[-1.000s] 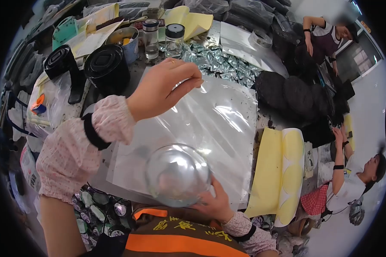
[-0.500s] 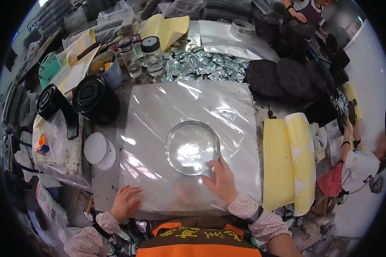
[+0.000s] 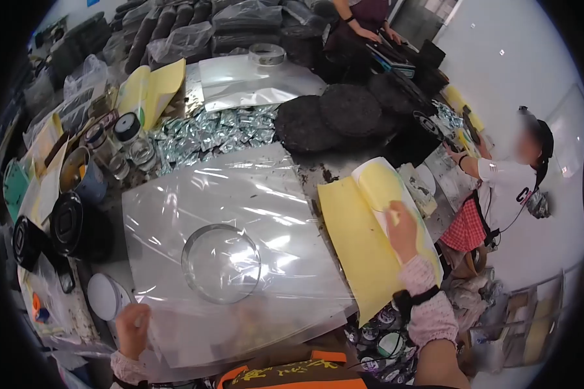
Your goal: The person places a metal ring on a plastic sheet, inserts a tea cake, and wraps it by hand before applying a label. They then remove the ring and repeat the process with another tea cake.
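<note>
A round clear glass ring (image 3: 222,264) lies on a large transparent plastic sheet (image 3: 169,227) on the table. My left hand (image 3: 133,329) is at the sheet's near left edge. Its fingers are loosely bent, and nothing shows in them. To the right, my right hand (image 3: 403,232) is over a sheet of round yellow labels (image 3: 377,180), its thumb and fingers drawn together at the sheet's surface. The label sheet partly covers a plain yellow sheet (image 3: 350,240). The exact contact of the right fingertips is hard to make out.
Silvery-green packets (image 3: 217,133) are heaped behind the plastic sheet, beside dark round discs (image 3: 350,110). Black canisters (image 3: 78,223), glass jars (image 3: 136,139) and a white round tub (image 3: 107,296) stand at the left. Co-workers are at the back and right, including one in a white shirt (image 3: 503,188).
My right hand has left the glass ring and moved right onto the yellow labels. The view has turned right. My left hand's fingers are more bent than before.
</note>
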Motion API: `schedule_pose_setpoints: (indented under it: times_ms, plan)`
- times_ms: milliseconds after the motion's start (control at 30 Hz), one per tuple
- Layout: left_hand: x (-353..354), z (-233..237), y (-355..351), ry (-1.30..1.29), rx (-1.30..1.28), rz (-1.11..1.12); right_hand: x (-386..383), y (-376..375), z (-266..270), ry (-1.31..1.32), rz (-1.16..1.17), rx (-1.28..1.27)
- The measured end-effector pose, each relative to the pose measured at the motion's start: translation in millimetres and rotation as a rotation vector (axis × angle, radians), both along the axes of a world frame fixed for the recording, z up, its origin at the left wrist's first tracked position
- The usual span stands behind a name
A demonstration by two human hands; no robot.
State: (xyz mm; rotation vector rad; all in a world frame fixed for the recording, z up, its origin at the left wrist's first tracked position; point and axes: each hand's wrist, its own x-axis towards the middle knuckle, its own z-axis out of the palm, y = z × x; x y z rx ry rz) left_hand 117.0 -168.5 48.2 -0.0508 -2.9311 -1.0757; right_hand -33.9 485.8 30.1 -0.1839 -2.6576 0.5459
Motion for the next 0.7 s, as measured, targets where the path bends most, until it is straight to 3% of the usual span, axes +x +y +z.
schedule_pose_setpoints:
  times_ms: [67, 167, 200, 267, 333, 533, 567, 667, 700]
  plan:
    - [-1.3, -30.6, -64.4, 0.144, -0.272, 0.307, -19.9, 69.2, -13.0, -0.118, -0.236, 0.073]
    - [14.3, -84.7, -113.2, 0.107, -0.558, 0.344, -24.3, 112.0, -53.5, -0.198, -0.261, 0.272]
    - [17.8, -94.3, -116.5, 0.077, -0.618, 0.349, -26.6, 111.2, -48.3, -0.290, -0.238, 0.181]
    - [17.7, -97.0, -116.6, -0.038, -0.640, 0.325, -27.1, 77.5, -20.7, -0.473, -0.199, -0.013]
    - [16.0, -92.0, -112.2, -0.035, -0.639, 0.304, -8.1, 14.1, 5.5, -0.440, 0.230, 0.164]
    - [14.8, -99.5, -125.4, 0.095, -0.506, 0.446, -54.5, 14.3, 41.1, -0.597, 0.037, -0.047]
    - [14.4, -95.8, -123.0, 0.092, -0.447, 0.506, -59.7, 16.8, 27.8, -0.485, 0.035, 0.324]
    - [6.2, -85.7, -113.0, 0.071, -0.239, 0.635, -72.6, 17.9, -44.8, -0.177, 0.109, 0.816]
    - [8.1, -85.6, -114.3, 0.034, -0.213, 0.654, -87.2, 13.9, -46.4, -0.197, 0.011, 0.761]
